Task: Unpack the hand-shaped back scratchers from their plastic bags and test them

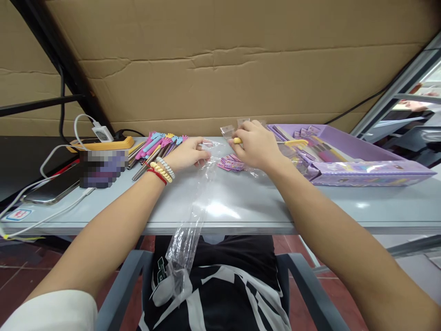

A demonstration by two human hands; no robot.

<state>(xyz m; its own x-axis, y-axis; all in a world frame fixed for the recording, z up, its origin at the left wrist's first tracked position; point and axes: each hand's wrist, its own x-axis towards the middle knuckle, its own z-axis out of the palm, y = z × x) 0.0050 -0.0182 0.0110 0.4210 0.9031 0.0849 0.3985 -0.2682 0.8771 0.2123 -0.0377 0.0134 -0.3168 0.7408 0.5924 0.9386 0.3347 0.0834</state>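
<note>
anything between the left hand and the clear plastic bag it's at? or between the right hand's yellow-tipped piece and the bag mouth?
Nothing visible. The left hand already rests on the upper end of the clear plastic bag. The right hand holds a yellow-tipped piece just beside that end; only bare table shows between. Small purple packets lie beneath the right hand, off the line.

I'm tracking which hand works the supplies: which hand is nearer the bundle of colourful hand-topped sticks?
Left. The left hand lies just right of the colourful sticks, nearly touching them. The right hand is farther right, beyond the clear plastic bag.
</note>
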